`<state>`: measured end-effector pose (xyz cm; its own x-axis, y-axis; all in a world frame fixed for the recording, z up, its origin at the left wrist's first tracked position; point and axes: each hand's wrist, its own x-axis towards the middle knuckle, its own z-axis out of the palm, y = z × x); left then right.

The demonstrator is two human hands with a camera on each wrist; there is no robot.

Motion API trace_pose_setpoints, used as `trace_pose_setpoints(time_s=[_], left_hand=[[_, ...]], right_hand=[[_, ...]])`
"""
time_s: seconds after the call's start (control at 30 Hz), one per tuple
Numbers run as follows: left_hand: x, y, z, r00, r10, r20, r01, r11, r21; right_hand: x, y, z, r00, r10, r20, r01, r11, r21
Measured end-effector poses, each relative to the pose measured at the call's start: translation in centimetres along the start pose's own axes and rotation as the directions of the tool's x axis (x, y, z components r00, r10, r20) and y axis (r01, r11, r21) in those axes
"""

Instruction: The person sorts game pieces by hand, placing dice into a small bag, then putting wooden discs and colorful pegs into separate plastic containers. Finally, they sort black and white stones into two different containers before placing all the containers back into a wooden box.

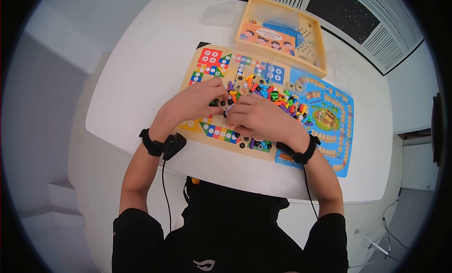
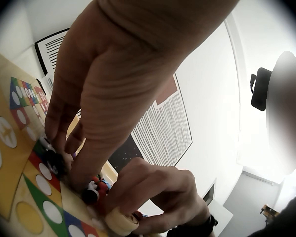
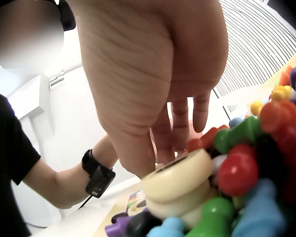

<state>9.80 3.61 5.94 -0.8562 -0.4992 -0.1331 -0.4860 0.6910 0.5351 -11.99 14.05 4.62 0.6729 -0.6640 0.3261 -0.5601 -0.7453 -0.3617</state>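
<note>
Many pawns crowding disc at right hand

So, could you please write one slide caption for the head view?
Left hand and right hand among colourful pieces on game boards, wooden box beyond.

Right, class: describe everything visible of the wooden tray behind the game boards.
The wooden tray is rectangular, shallow and open-topped, with pale wood-like walls. It sits angled on the white table. Inside are an orange card with cartoon children and a blue item; dark dots mark its right side. Clear plastic shows over its far part. Contact with the blue game board is unclear.
</note>
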Motion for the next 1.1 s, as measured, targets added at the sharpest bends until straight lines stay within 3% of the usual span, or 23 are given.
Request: trace_pose_setpoints(time_s=[0.2,0.27,0.37,0.5,0.57,0.6,0.67,0.8,0.9,0.97,1.1], left_hand=[[0.0,-0.2,0.1,1.000,0.026,-0.010,-0.026,0.998,-0.052],[0.1,-0.2,0.0,1.000,0.021,0.007,-0.021,0.998,-0.065],[0.2,0.5,-0.2,0.999,-0.038,0.014,0.039,0.996,-0.085],[0.6,0.5,-0.6,0.999,-0.034,0.011,0.035,0.995,-0.098],[0.6,0.6,-0.6,0.990,0.069,-0.120,-0.074,0.996,-0.041],[0.7,0.7,-0.7,0.990,0.067,-0.122,-0.072,0.997,-0.041],[1.0,0.7,-1.0,0.990,0.054,-0.127,-0.072,0.988,-0.140],[2.3,1.2,-0.9,0.980,0.084,-0.182,-0.125,0.965,-0.229],[3.6,1.6,-0.5,0.984,0.075,-0.160,-0.117,0.954,-0.277],[4.6,1.8,0.1,0.962,0.126,-0.241,-0.211,0.905,-0.370],[6.1,2.3,0.6,0.976,0.109,-0.188,-0.182,0.885,-0.428]], right_hand=[[-2.3,3.1,-6.9,0.968,0.190,-0.165,-0.180,0.981,0.073],[-3.2,3.5,-8.1,0.881,0.445,-0.162,-0.407,0.887,0.220],[-4.0,4.3,-8.2,0.856,0.511,-0.073,-0.486,0.845,0.222],[-5.0,6.1,-7.0,0.870,0.492,0.031,-0.489,0.853,0.184],[-5.3,6.3,-6.9,0.866,0.495,0.063,-0.497,0.845,0.195],[-5.5,6.4,-7.0,0.868,0.493,0.064,-0.496,0.846,0.195],[-5.9,6.5,-7.4,0.814,0.572,0.099,-0.553,0.713,0.430],[-6.4,7.4,-7.9,0.763,0.626,0.161,-0.632,0.672,0.385],[-6.8,7.5,-8.3,0.741,0.663,0.109,-0.640,0.647,0.416],[-7.2,8.1,-7.9,0.718,0.692,-0.076,-0.616,0.682,0.394],[-7.0,8.8,-7.0,0.678,0.701,-0.221,-0.606,0.703,0.372]])
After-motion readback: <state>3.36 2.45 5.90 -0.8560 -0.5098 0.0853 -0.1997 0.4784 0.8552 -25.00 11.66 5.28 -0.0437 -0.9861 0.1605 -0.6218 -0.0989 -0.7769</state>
